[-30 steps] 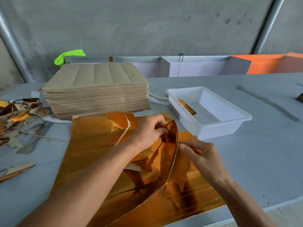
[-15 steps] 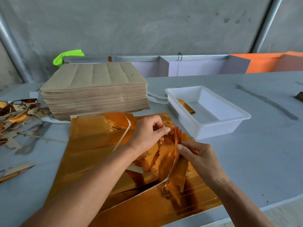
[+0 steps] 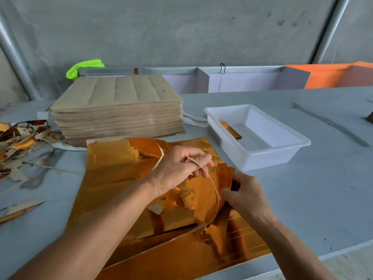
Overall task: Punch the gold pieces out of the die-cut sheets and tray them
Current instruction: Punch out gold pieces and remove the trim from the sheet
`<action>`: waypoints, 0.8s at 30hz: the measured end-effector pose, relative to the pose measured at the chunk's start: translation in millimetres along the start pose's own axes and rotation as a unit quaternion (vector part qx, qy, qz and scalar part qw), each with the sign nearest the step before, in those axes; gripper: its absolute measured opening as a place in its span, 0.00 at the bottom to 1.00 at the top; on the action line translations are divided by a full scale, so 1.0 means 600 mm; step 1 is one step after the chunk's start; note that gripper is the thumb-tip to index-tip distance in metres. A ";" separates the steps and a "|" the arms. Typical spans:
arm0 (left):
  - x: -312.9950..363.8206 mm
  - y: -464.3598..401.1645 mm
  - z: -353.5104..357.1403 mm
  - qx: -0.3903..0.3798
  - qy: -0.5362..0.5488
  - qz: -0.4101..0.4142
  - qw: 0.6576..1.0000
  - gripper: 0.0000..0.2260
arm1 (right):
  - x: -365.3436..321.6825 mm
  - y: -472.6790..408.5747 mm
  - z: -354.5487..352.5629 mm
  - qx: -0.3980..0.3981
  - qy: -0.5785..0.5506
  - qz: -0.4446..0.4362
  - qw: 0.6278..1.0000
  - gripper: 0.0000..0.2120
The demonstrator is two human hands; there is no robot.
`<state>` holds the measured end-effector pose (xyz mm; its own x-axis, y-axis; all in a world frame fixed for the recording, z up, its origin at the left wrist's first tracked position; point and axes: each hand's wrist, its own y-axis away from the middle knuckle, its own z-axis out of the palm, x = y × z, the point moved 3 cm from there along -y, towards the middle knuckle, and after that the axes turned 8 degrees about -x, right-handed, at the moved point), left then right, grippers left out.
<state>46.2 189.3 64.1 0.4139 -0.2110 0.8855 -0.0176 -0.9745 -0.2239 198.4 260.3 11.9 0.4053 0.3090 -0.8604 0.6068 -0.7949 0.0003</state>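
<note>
A shiny gold die-cut sheet (image 3: pixel 113 158) lies on the grey table in front of me, its right part torn and curled up. My left hand (image 3: pixel 177 168) pinches the thin curled waste edge of the sheet and holds it bent over. Just right of it, my right hand (image 3: pixel 242 195) grips a small upright bundle of gold pieces (image 3: pixel 223 174) at the sheet's right side. A white plastic tray (image 3: pixel 282 156) stands to the right, with some gold pieces (image 3: pixel 230 129) leaning at its left end.
A thick stack of brown-backed sheets (image 3: pixel 119 110) stands behind the gold sheet. Gold and brown scraps (image 3: pixel 22 142) are heaped at the left, one strip (image 3: pixel 18 209) nearer me. The table's front edge runs at lower right. Grey and orange panels line the back.
My left hand has pulled the curled waste strip further over to the right. My right hand has closed round the gold pieces and shifted slightly right and down.
</note>
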 end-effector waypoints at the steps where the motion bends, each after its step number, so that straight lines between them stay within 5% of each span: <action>1: 0.003 0.004 0.005 -0.025 -0.004 0.007 1.000 0.11 | -0.003 0.001 0.002 0.007 0.013 -0.005 1.000 0.04; 6: 0.010 0.041 -0.001 -0.140 -0.118 -0.031 0.983 0.11 | 0.005 0.004 -0.013 0.062 0.000 -0.010 0.998 0.05; 8: 0.000 0.063 0.002 -0.244 -0.192 -0.102 0.945 0.10 | 0.017 0.005 -0.019 0.083 -0.032 0.005 0.996 0.05; 12: -0.029 0.105 0.024 -0.407 -0.236 -0.268 0.841 0.30 | 0.038 0.010 -0.026 0.133 -0.129 0.027 0.982 0.09; 16: -0.040 0.119 0.033 -0.441 -0.228 -0.291 0.817 0.36 | 0.051 0.017 -0.033 0.185 -0.241 0.021 0.952 0.08; 19: -0.041 0.109 0.028 -0.388 -0.243 -0.277 0.845 0.32 | 0.056 0.020 -0.027 0.189 -0.320 0.030 0.928 0.05; 22: -0.040 0.079 0.029 -0.161 -0.276 -0.163 0.934 0.18 | 0.050 0.021 -0.017 0.186 -0.347 0.029 0.919 0.13; 24: -0.039 0.059 0.023 -0.016 -0.298 -0.092 0.950 0.21 | 0.043 0.020 -0.013 0.179 -0.367 0.021 0.912 0.13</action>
<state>48.5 160.7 29.8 0.8543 0.0341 0.5187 0.0806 -0.9945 -0.0673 221.6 263.0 -6.6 -0.2242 -0.0548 -0.9730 0.2853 -0.9584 -0.0118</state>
